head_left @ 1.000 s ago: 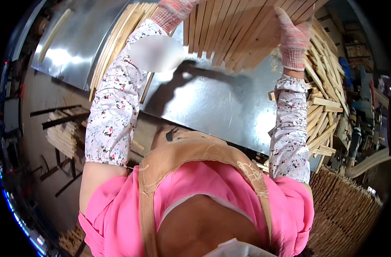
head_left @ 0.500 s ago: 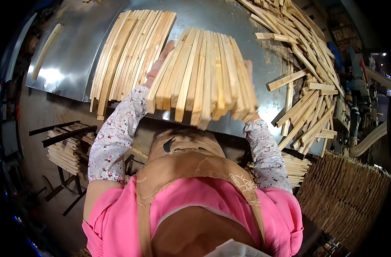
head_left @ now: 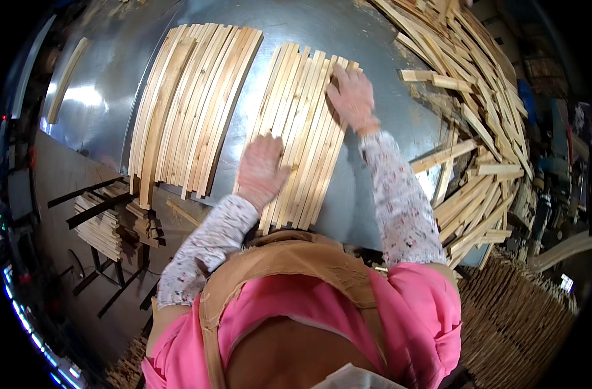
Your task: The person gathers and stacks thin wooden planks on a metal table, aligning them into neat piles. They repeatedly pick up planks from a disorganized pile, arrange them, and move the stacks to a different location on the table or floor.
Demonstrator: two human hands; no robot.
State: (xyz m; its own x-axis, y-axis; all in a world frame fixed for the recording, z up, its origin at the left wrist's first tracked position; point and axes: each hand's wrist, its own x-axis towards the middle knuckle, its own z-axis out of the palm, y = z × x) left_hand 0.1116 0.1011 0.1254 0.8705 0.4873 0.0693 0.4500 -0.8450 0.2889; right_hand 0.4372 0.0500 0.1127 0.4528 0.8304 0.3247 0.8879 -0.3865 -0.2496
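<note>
No readable text, labels, brands, numbers or signs in frame.

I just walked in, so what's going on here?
A person has the left hand and right hand on a row of wooden strips laid on a metal table. The left is on the nearer half, the right by the far end. A second row lies to the left, a jumbled heap to the right.
</note>
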